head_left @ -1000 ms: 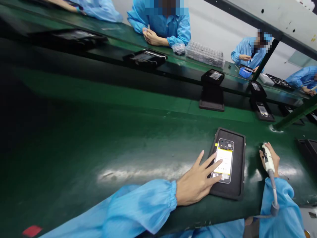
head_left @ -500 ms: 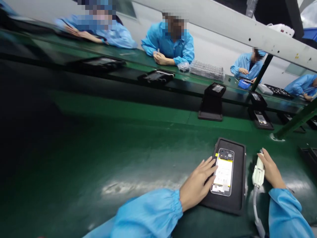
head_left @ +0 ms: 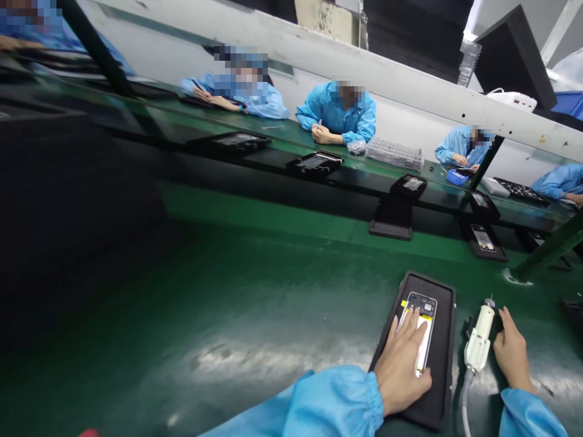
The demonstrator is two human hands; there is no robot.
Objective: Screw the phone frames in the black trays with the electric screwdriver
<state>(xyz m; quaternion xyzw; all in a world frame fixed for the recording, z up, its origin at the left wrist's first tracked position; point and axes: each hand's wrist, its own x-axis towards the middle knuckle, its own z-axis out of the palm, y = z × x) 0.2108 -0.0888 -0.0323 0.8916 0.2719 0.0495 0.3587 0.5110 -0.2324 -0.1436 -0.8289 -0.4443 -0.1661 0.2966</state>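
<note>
An opened phone (head_left: 427, 340) with a white battery area and yellow strips lies in a black tray (head_left: 445, 340) on the green table. My left hand (head_left: 404, 358) lies over the phone, fingers spread and touching it, covering much of its middle. To the right of the tray rests a white electric screwdriver (head_left: 479, 340), its tip pointing away from me and its cable running towards me. My right hand (head_left: 511, 349) is just right of the screwdriver, apart from it, with fingers loosely extended and nothing in them.
Beyond the table edge, a glass shelf (head_left: 355, 182) holds black trays with phones. Another black tray (head_left: 392, 218) sits below it. A green post (head_left: 549, 246) stands at the right. Several people in blue work across the bench. A dark stack (head_left: 68, 243) fills the left.
My left hand has moved from the phone's left edge to over its middle. My right hand has let go of the screwdriver and moved off to its right. The camera view has shifted.
</note>
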